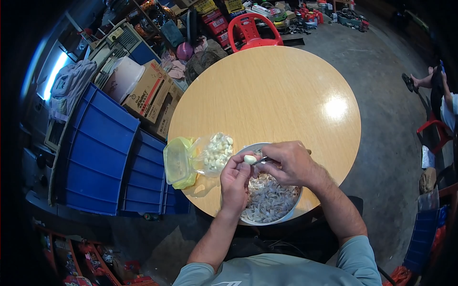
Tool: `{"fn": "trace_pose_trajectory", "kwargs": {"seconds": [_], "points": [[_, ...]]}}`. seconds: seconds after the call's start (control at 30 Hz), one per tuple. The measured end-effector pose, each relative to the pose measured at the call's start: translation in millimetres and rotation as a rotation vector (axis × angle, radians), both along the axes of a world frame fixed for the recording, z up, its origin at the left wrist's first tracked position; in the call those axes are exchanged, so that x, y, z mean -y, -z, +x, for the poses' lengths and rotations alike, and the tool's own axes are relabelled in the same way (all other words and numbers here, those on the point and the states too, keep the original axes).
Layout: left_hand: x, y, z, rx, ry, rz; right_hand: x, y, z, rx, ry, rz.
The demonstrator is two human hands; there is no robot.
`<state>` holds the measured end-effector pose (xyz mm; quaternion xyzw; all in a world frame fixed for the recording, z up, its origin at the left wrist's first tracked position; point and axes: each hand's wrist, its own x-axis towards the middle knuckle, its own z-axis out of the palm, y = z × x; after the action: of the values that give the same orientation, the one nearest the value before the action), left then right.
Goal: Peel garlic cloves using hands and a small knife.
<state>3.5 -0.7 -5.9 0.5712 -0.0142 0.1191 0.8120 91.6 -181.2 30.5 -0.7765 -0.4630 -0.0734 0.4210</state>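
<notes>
Over a round bowl (296, 199) near the table's front edge, my left hand (234, 183) pinches a pale garlic clove (249, 159) in its fingertips. My right hand (292, 162) is closed on a small knife (260, 161), its blade up against the clove. Papery garlic skins and cloves (269, 196) fill the bowl; my hands cover its far part. To the left of my left hand lies a clear plastic bag (218, 151) of peeled white cloves. Beside that bag, a clear plastic container (178, 161) sits in a yellow plastic bag (185, 182).
The round wooden table (267, 95) has a red plastic chair (253, 32) at its far side. Blue crates (98, 152) and a cardboard box (149, 93) stand close on the left. A seated person (436, 90) is at the far right.
</notes>
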Motion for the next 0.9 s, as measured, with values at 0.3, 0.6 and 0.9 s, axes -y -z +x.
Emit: {"fn": "trace_pose_trajectory", "kwargs": {"seconds": [0.3, 0.6, 0.9], "points": [[3.6, -3.5, 0.8, -0.093, 0.032, -0.232, -1.9, 4.0, 3.3, 0.021, 0.076, 0.010], [8.2, -2.1, 0.4, -0.012, 0.030, -0.094, -5.9, 6.0, -1.1, 0.067, 0.059, 0.042], [9.4, -3.2, -0.1, -0.003, 0.015, -0.064, -4.8, 4.4, -1.2, 0.067, 0.043, 0.044]]}}
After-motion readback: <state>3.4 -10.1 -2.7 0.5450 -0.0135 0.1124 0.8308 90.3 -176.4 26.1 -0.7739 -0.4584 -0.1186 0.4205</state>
